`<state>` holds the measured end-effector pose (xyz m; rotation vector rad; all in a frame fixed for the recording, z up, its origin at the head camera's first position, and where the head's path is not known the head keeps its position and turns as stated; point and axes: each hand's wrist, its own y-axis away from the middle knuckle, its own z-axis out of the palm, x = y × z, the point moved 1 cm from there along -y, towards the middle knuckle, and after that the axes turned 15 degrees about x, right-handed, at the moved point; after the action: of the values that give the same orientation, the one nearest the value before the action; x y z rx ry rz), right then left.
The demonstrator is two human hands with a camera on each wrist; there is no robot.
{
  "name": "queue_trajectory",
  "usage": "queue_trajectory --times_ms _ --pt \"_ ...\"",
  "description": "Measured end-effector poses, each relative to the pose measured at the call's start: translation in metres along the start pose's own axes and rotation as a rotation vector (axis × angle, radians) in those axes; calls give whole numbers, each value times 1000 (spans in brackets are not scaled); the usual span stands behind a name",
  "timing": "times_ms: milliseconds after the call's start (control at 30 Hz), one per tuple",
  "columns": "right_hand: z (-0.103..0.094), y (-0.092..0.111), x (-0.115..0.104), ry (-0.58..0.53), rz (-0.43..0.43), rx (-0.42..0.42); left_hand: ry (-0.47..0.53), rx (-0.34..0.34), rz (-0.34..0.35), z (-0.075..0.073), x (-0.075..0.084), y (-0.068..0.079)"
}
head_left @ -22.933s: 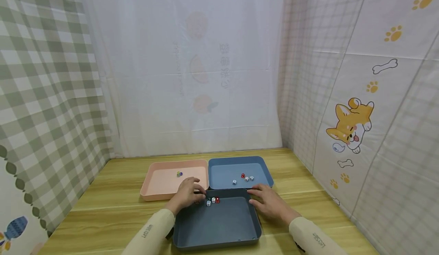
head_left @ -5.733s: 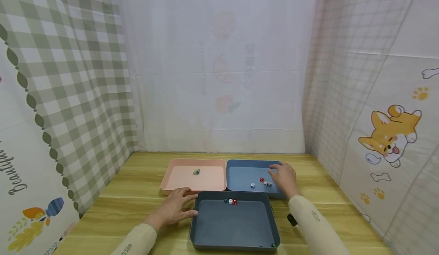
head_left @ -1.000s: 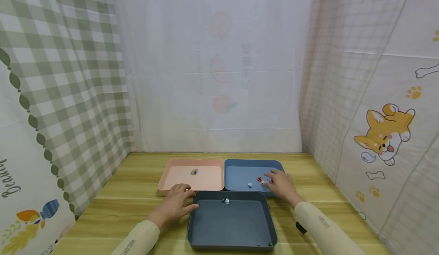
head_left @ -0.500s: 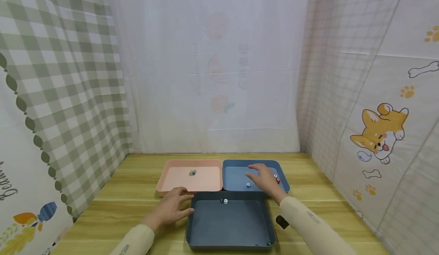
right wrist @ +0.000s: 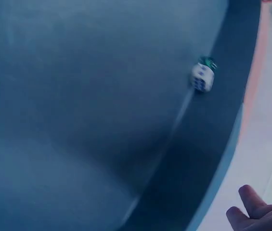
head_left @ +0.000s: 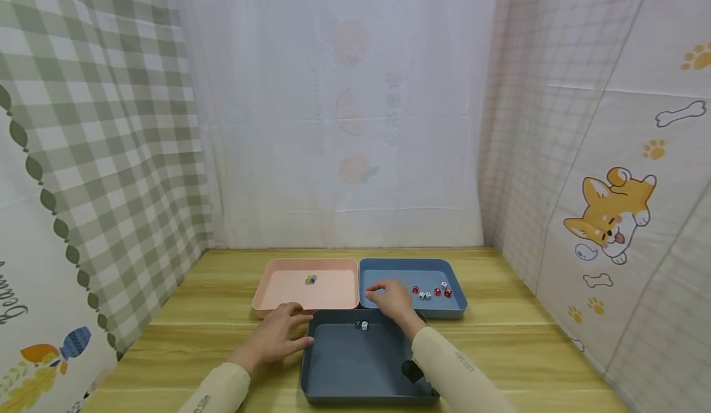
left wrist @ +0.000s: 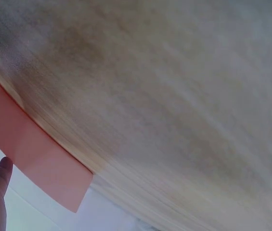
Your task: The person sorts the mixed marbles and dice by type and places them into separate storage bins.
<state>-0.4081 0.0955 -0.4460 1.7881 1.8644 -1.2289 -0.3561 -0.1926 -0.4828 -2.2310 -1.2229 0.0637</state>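
My left hand lies beside the left rim of the dark grey tray, fingers relaxed and apart, holding nothing. My right hand hovers over the front left part of the blue tray, close to the dark tray's back wall. In the right wrist view its fingers are spread with nothing between them. A white die sits with a dark green die against the dark tray's back wall. Several red and white dice, among them a red die, lie in the blue tray's right half.
A pink tray adjoins the blue one on the left, with a small cluster of yellow-green and blue dice. My right sleeve crosses the dark tray's right side. Curtains hang around the wooden table.
Over the last 5.7 seconds a red die left the dark tray and more dice show in the blue tray. My right hand has since moved left; my left hand stays nearly still.
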Motion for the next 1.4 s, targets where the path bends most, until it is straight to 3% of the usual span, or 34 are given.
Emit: queue_trajectory --times_ms 367,767,1400 --pt "9 27 6 150 -83 -54 -2 5 -1 -2 2 -1" --pt "7 32 12 338 -299 -116 4 5 -6 0 -2 -1" --pt "14 30 15 308 -323 -92 33 -3 -20 -4 3 -2"
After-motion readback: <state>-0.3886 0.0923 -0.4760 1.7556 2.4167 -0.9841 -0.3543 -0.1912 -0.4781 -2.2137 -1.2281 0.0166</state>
